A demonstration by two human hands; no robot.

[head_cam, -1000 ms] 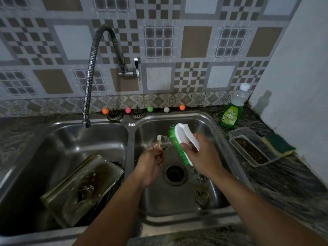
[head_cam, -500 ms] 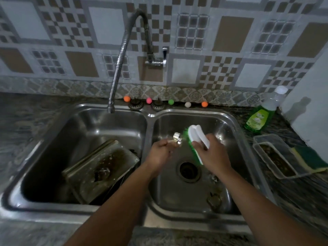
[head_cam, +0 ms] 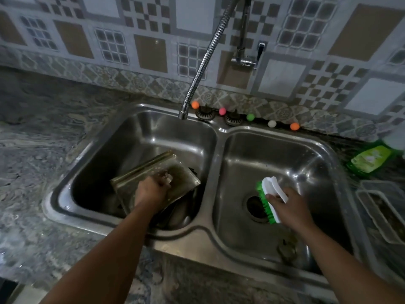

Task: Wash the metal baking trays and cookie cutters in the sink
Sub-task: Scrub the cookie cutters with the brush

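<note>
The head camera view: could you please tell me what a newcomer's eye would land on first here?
The bright green-and-white scrub brush stands out most, gripped by the right hand over the drain of the right basin. Next is the left hand, its fingers closed on a small pale object, resting on the grimy metal baking tray tilted in the left basin. A row of coloured balls lines the sink's back edge.
</note>
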